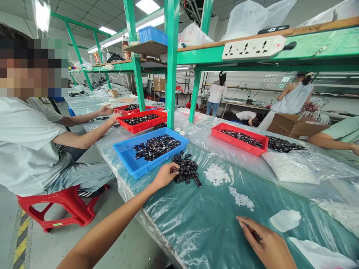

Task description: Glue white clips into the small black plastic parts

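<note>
My left hand reaches out to a loose pile of small black plastic parts on the plastic-covered green table. Its fingers are curled and pinch one black part at the pile's left edge. My right hand rests near the table's front edge, fingers bent together over a small dark piece that I cannot make out. Two small heaps of white parts lie between my hands. A blue tray holding several black parts stands just left of the pile.
Red trays with black parts stand further back. A bag of white parts lies at right. A seated person's sleeve is at left on a red stool; green shelf posts rise from the table. Other people work behind.
</note>
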A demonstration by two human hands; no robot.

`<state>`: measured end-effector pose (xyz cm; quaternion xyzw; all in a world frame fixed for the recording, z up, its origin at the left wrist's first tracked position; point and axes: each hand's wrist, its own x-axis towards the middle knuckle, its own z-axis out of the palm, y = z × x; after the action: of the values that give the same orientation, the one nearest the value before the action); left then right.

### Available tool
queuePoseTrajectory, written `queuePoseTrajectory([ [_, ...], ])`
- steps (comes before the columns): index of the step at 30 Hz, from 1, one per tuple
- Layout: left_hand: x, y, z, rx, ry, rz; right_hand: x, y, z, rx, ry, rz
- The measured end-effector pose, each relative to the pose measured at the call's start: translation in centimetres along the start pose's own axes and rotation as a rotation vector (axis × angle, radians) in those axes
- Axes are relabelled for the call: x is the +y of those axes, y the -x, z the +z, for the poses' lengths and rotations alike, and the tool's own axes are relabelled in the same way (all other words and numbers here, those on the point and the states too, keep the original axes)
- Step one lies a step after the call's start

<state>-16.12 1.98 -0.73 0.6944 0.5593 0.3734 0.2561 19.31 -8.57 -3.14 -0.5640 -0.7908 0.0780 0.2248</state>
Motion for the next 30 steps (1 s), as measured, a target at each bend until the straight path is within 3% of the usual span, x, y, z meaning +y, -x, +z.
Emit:
queuePoseTrajectory([
  [15,6.5,0.9,3.2,-0.011,0.649,0.066,0.5,0.3,0.3,-0.037,-0.002,0.019],
  [25,7.7,1.6,3.2,-0.052,0.726,0.113,0.4,0.4,0.2,-0.061,0.01,0.017],
  [30,8.3,2.0,3.3,-0.048,0.637,0.165,0.2,0.4,0.0,-0.036,0.016,0.001],
])
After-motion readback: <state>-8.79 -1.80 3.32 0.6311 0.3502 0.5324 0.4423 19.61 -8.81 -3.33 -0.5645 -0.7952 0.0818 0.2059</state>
